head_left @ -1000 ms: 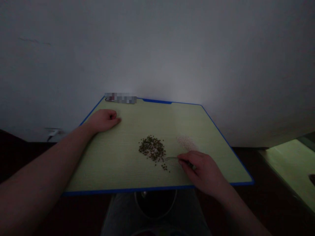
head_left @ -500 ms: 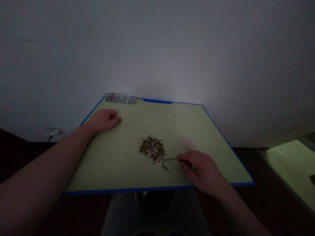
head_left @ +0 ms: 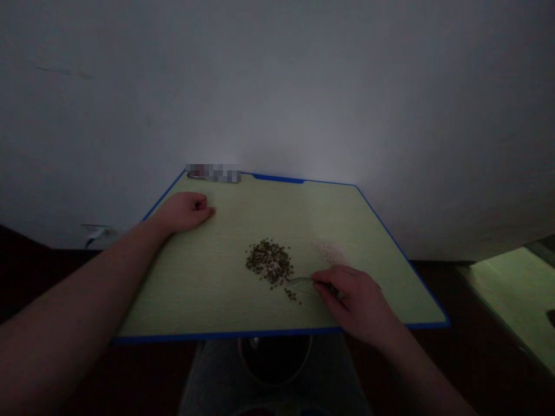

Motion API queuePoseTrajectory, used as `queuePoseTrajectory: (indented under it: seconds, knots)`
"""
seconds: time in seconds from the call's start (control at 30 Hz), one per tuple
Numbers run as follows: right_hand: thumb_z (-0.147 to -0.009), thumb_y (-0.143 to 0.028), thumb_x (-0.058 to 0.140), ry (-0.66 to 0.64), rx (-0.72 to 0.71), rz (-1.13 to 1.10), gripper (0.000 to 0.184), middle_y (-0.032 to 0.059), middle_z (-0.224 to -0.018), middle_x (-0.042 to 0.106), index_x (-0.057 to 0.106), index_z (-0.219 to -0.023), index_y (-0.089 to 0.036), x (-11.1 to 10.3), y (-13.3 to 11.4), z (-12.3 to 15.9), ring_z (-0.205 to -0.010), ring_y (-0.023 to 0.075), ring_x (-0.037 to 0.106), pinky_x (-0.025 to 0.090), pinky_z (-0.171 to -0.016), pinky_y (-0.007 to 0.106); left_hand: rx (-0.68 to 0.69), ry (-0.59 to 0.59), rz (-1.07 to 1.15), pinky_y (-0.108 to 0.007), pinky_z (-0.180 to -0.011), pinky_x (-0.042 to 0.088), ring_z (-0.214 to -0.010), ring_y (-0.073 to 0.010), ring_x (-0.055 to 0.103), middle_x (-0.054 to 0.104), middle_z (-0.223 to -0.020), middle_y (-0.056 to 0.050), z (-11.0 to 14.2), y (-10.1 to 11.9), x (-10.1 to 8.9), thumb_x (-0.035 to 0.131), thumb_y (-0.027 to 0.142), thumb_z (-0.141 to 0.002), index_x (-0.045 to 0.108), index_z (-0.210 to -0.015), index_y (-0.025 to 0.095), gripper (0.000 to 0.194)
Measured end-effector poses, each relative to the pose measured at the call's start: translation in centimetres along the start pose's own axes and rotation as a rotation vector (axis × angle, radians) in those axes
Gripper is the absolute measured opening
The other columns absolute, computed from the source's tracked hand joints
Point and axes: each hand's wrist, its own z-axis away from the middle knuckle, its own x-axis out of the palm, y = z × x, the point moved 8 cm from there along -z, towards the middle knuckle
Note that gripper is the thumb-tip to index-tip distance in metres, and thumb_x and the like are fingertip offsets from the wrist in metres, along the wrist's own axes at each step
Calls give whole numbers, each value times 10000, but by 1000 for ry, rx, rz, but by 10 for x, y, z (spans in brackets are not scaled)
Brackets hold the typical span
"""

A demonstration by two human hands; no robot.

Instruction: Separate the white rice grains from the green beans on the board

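Note:
My right hand [head_left: 351, 297] pinches what looks like thin, curved metal tweezers [head_left: 300, 279], their tip pointing left at the lower right edge of a heap of small dark green beans [head_left: 269, 261]. Whitish grains are mixed among those beans, and a few loose beans [head_left: 290, 295] lie just below the tip. Behind my right hand is a scattered patch of pale, tiny grains [head_left: 330, 252], partly covered by the hand. My left hand [head_left: 185, 211] rests on the board's left side, fingers curled in a loose fist, with nothing visible in it.
A pale yellow-green folding tabletop [head_left: 191, 289] with blue edging stands against a grey wall [head_left: 277, 86]. At its far left corner lies a blurred-out object [head_left: 214, 173]. Below the near edge, a dark round container [head_left: 275, 361] sits between my legs. Another pale surface [head_left: 515, 294] is at right.
Hardly anything differs. The tip of the tweezers has shifted very slightly left beside the heap. My left hand stays in place.

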Motion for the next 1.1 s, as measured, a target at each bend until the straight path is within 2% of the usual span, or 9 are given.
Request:
queuePoseTrajectory:
  seconds: [0.57, 0.83, 1.1]
  knots:
    - [-971, -176, 516, -22, -94, -31, 267, 71, -803, 780, 779, -1008, -171, 16, -17, -20, -719, 196, 702, 524, -677, 300, 20, 8, 14, -331, -617, 299, -611, -188, 454, 475, -581, -23, 1, 3, -2, 500, 556, -772, 455, -630, 237, 351]
    - [-943, -146, 560, -52, -82, -11, 251, 80, -854, 797, 787, -1047, -179, 32, -21, -32, -784, 204, 731, 534, -731, 302, 9, 8, 22, -325, -609, 303, -594, -181, 452, 459, -560, -12, 3, 4, -4, 498, 555, -773, 436, -631, 240, 351]
    - [-922, -125, 562, -23, -60, 8, 275, 114, -935, 819, 789, -1076, -144, 38, -18, -39, -837, 228, 753, 556, -774, 332, 11, 13, 7, -327, -619, 305, -609, -182, 456, 470, -582, -17, 3, 4, -3, 485, 558, -774, 458, -647, 237, 347]
